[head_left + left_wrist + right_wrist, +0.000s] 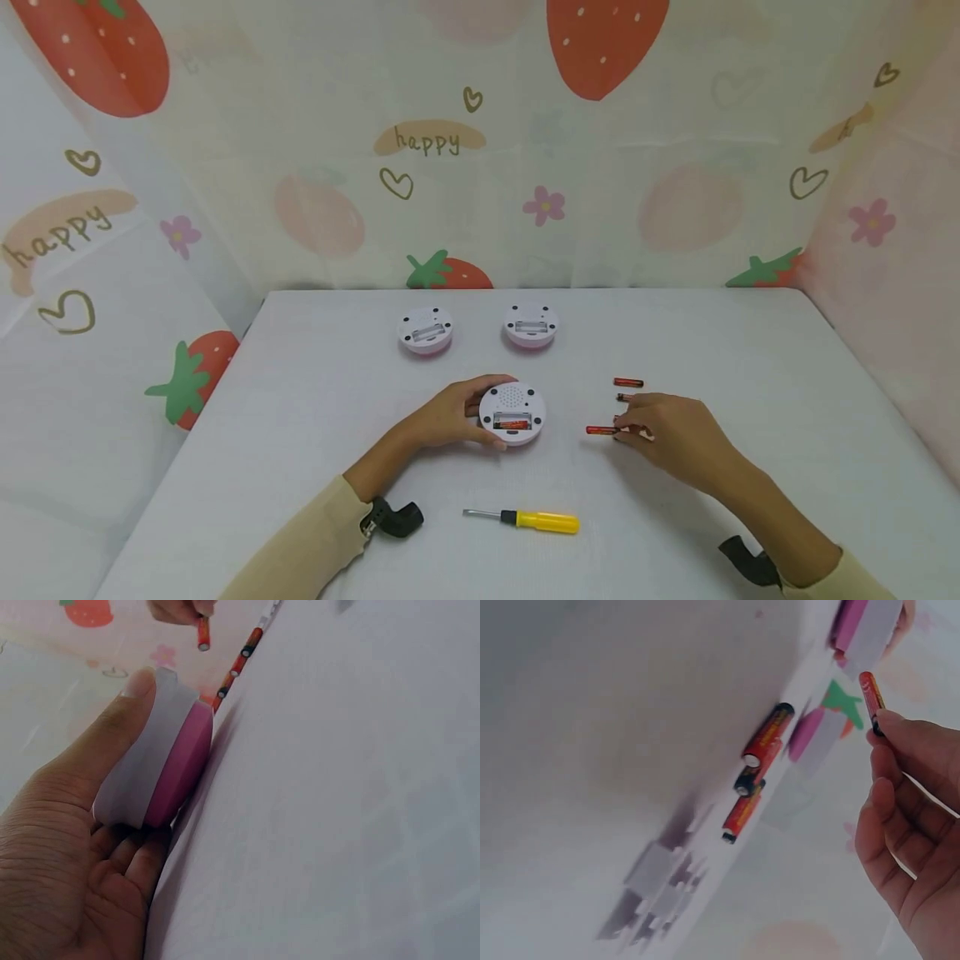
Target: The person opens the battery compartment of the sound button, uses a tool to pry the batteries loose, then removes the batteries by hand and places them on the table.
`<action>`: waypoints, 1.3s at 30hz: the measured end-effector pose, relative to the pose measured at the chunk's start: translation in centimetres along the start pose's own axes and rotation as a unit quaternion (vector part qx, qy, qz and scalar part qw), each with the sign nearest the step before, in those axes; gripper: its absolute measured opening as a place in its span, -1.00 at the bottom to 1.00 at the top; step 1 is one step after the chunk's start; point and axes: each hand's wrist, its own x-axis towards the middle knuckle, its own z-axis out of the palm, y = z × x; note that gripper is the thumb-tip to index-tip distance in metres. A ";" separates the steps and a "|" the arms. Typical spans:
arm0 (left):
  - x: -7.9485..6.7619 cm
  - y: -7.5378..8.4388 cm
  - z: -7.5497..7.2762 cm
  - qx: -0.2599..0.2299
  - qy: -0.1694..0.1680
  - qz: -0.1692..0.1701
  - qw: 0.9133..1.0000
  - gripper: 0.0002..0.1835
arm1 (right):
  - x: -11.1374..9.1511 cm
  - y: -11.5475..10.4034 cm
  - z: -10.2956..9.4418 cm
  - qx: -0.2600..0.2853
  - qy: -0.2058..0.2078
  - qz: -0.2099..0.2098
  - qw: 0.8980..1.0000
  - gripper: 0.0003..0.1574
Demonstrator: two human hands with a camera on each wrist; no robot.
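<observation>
My left hand (457,414) grips a round white-and-pink device (513,396) by its rim, thumb on the near side. Its underside faces up, and one red battery (512,425) lies in the near half of the uncovered battery compartment. To the right of it, my right hand (671,433) pinches another red battery (870,691) by one end between thumb and fingertips. That battery is held above the table in the right wrist view. Three more batteries lie beside the right hand, among them a red one (628,382) at the back; the hand partly covers the others in the head view.
Two similar round devices, a left one (426,330) and a right one (531,325), stand upside down farther back, their compartments bare. A yellow-handled screwdriver (547,522) lies in front. Several small pale pieces (664,881) show on the table in the right wrist view.
</observation>
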 end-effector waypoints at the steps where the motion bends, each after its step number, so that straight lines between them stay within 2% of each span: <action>1: 0.0 -0.1 0.0 0.000 0.001 0.000 1.000 -0.02 | -0.2 0.1 0.0 -0.001 -0.004 0.002 1.000 -0.77; 12: 0.1 -0.5 0.0 -0.006 0.003 0.002 1.000 -0.01 | -1.9 1.0 0.6 -0.015 -0.031 0.014 0.999 -0.77; 19: 0.1 -0.3 0.1 -0.008 0.004 0.001 1.000 -0.02 | -2.1 1.0 0.4 -0.037 -0.071 0.034 0.996 -0.80; 34: 0.1 -0.1 -0.1 0.009 0.000 0.001 1.000 -0.03 | -2.0 1.5 0.4 -0.045 -0.122 0.055 0.990 -0.83; 39: 0.0 -0.3 0.0 0.006 0.002 0.001 1.000 -0.03 | -2.0 1.4 0.5 -0.041 -0.124 0.056 0.990 -0.83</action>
